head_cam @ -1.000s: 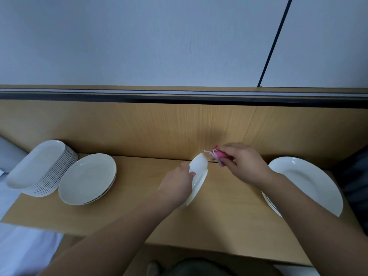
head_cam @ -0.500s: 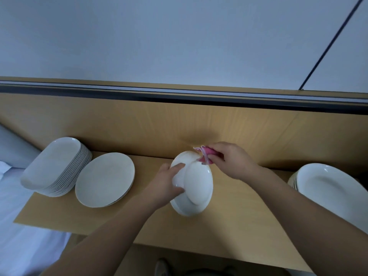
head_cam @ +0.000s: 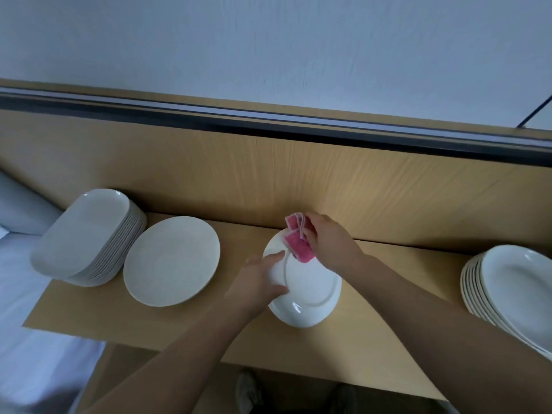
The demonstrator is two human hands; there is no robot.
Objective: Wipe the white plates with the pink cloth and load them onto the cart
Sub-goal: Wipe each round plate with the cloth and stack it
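Your left hand point(head_cam: 259, 283) grips a white plate point(head_cam: 307, 289) mid-worktop point(head_cam: 191, 327); your right hand point(head_cam: 330, 240) pinches the pink cloth point(head_cam: 297, 245) on its far rim. Wiping underway. Stacks left point(head_cam: 89, 237) and right point(head_cam: 507, 286) wait; no cart visible, loading looks undone.

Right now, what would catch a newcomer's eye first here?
The pink cloth in the right hand, pressed on the far rim of a white plate that the left hand holds at mid-shelf. Next, the stacks of white dishes: oblong ones far left and far right.
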